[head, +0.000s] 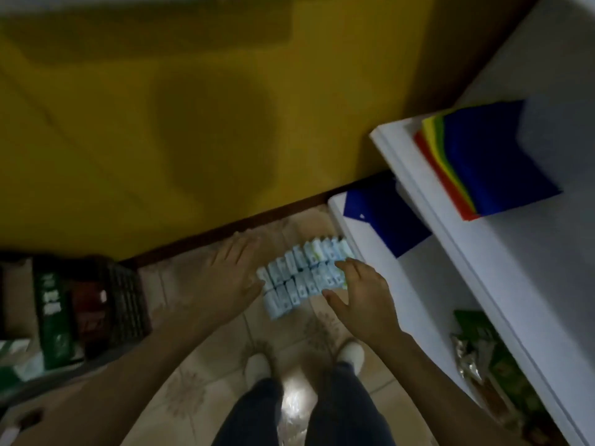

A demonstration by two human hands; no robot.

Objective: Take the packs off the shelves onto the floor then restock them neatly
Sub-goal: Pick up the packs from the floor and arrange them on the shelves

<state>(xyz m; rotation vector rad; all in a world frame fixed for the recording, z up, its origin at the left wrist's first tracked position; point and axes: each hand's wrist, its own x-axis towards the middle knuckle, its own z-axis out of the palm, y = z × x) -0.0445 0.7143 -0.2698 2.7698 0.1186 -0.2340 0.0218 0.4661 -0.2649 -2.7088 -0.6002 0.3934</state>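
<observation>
**Both hands close on the block of packs by the shelf foot**

Head view: the light blue packs [299, 278] stand tightly together in about three short rows, low in front of the person, over the tiled floor [206, 368] and just beside the foot of the white shelves [415, 201]. The picture is blurred, so I cannot tell if the block rests on the floor or is lifted between the hands.

The left hand [230, 272] is flat, with straight fingers, and its palm edge touches the left end of the block. The right hand [362, 292] is at the right end, its fingers spread and a little bent, with the fingertips on the last packs. Whether it really grips them I cannot tell. The hands stay apart, with the whole block between them, probably to keep the rows together from both sides.

On the shelves lie a stack of coloured sheets [483, 162] and a blue sheet [384, 217]. The place for the packs is, I think, there.
</observation>
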